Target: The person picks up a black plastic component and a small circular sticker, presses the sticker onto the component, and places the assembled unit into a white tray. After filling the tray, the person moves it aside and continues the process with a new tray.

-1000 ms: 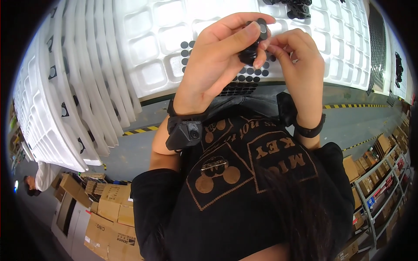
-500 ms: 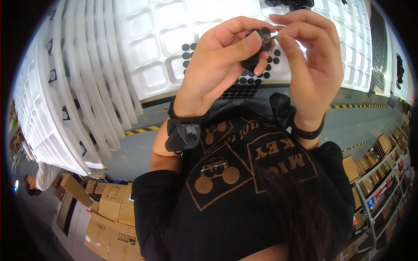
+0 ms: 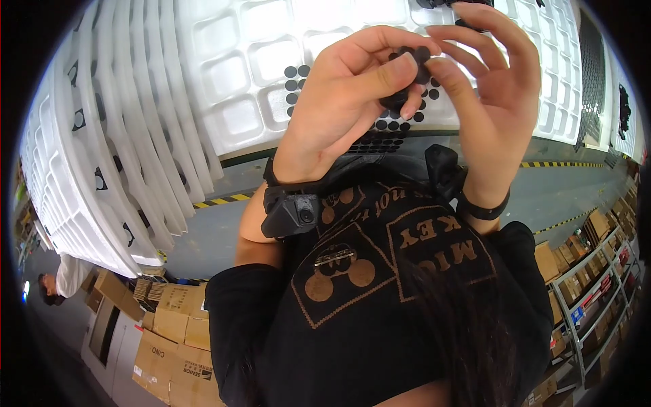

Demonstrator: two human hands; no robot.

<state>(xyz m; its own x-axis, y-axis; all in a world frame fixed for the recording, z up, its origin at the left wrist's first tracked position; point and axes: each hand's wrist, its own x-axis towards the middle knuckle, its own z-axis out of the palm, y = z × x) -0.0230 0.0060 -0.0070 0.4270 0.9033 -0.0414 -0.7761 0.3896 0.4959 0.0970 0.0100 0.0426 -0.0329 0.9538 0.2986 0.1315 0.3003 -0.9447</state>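
Black part [image 3: 423, 66] in left hand [image 3: 346, 91], right hand [image 3: 500, 108] alongside.
Left: wrist bent over the white tray [image 3: 230, 112], thumb on the near side, fingers curled behind, firmly holding the part above the tray. Part looks light, stiff, probably smooth plastic, so could slip; I'd grip the body's sides, keep off the rounded lobes. Right: raised, palm turned inward, thumb tip at the part's right edge, fingers fanned; can't tell if it pinches anything.
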